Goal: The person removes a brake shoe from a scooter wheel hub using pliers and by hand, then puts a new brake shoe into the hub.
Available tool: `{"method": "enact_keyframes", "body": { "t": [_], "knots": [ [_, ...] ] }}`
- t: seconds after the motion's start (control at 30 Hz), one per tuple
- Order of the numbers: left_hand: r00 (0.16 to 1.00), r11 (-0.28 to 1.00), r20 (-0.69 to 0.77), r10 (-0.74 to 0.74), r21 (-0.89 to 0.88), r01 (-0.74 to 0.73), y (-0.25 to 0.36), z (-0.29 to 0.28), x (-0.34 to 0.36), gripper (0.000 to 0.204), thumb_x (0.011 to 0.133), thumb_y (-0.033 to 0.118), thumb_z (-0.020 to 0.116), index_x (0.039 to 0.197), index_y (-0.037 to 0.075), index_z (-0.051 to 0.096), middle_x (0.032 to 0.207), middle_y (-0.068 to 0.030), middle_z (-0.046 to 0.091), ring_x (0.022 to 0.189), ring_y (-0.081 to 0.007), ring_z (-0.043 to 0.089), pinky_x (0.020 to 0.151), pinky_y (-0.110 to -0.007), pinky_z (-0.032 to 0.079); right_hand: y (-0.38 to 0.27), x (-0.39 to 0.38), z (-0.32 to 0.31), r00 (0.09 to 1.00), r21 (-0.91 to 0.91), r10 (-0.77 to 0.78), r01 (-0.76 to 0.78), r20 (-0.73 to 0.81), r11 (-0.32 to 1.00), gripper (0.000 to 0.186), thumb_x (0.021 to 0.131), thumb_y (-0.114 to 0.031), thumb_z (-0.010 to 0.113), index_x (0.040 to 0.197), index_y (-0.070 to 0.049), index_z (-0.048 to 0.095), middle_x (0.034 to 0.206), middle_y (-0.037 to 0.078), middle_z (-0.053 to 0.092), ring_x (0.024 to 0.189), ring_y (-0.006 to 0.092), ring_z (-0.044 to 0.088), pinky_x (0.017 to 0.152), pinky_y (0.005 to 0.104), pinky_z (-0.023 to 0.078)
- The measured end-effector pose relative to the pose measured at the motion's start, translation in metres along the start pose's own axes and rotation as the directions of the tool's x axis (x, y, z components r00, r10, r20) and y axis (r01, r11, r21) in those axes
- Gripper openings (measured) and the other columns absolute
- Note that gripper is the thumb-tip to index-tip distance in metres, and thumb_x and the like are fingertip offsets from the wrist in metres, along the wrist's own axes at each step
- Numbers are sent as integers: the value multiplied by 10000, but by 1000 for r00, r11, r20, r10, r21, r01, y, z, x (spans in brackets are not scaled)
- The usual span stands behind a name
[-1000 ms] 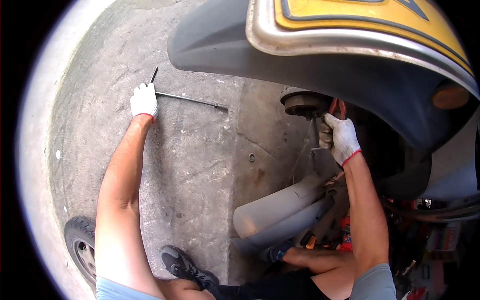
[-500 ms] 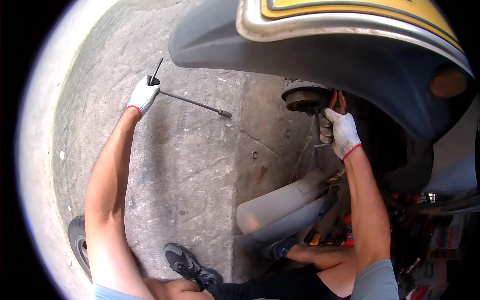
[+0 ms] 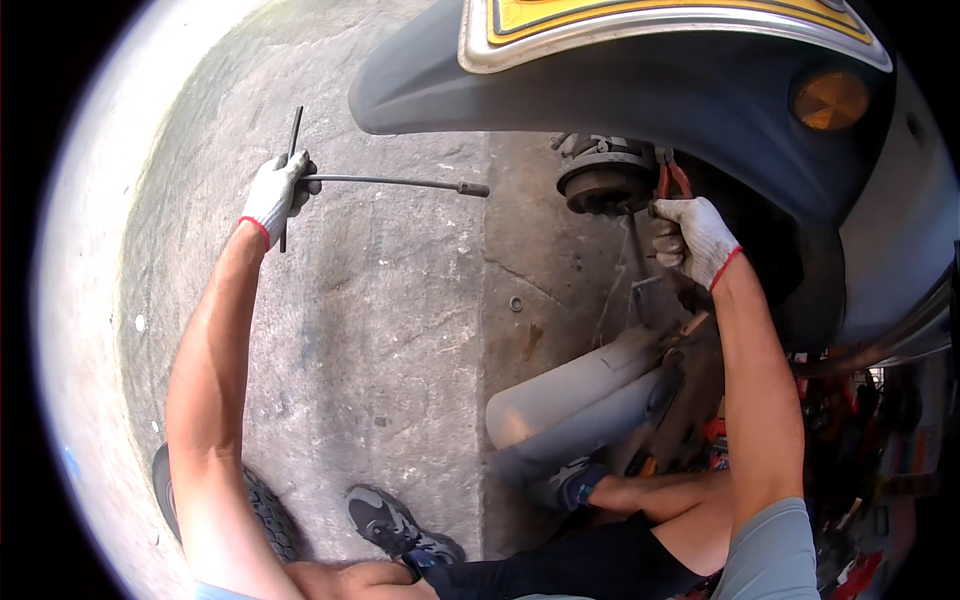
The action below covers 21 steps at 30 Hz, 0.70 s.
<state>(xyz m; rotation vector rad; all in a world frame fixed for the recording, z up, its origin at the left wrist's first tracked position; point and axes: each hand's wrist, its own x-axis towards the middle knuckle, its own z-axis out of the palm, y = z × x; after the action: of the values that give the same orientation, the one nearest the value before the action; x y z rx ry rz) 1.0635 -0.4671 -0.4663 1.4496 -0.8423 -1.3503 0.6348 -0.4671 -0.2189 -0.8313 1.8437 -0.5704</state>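
My left hand (image 3: pixel 273 195), in a white work glove with a red cuff, is closed round a T-handle socket wrench (image 3: pixel 395 181). The wrench's crossbar sticks out above and below the fist, and its shaft points right, ending in a socket. On the other side my gloved right hand (image 3: pixel 703 235) grips pliers (image 3: pixel 675 182) with red handles, held upright under the dark fender. Just left of the pliers is a round, rusty wheel hub (image 3: pixel 605 182). Whether the pliers' jaws touch anything is hard to make out.
A black fender (image 3: pixel 470 95) with a yellow plate (image 3: pixel 650 18) and an orange reflector (image 3: pixel 830 100) overhangs the work. Below lies a grey exhaust muffler (image 3: pixel 560 395). A small ring-shaped part (image 3: pixel 516 303) rests on the concrete. A tyre (image 3: pixel 272 515) lies at lower left.
The wrench has swung so its shaft lies nearly level and its crossbar nearly upright. My right hand has shifted slightly right and down with the pliers. The view has also shifted a little.
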Motion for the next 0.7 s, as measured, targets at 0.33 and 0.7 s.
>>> {"method": "enact_keyframes", "body": {
  "t": [0.33, 0.7],
  "knots": [
    [993, 965, 33, 112, -242, -101, 44, 28, -3, 255, 977, 321, 465, 931, 81, 538, 694, 0, 572, 490, -18, 434, 393, -158, 302, -18, -11, -12, 977, 90, 141, -157, 159, 984, 204, 932, -166, 437, 729, -143, 446, 573, -52, 372, 413, 54, 263, 385, 210, 220],
    [986, 868, 88, 143, -490, -82, 61, 56, 2, 209, 983, 271, 454, 956, 71, 505, 683, -8, 515, 512, -46, 437, 396, -174, 275, 18, 15, 4, 981, -173, -139, 115, -135, 978, 189, 881, -202, 534, 750, -67, 528, 614, 8, 468, 478, 125, 414, 428, 284, 330]
  ]
}}
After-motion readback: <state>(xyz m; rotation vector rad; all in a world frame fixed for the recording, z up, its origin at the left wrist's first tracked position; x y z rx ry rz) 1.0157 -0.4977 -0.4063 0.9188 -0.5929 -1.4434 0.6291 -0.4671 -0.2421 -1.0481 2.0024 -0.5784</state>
